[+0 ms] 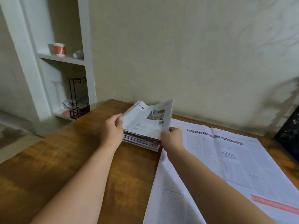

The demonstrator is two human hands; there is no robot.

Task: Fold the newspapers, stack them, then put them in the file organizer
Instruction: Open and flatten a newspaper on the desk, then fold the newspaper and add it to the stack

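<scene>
Wooden tabletop: one stack of folded newspapers, one unfolded sheet beside it. Left hand, right hand, fingers clamped on top folded newspaper, seemingly lifted.

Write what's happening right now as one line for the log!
step: stacking | left hand: grips folded newspaper | right hand: grips same | under it: stack on table | open newspaper: unfolded

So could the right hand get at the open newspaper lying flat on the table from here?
Probably yes. The right hand is gripping the folded paper on the stack, but the open newspaper lies directly beside and under that arm, with nothing on top of it.
</scene>
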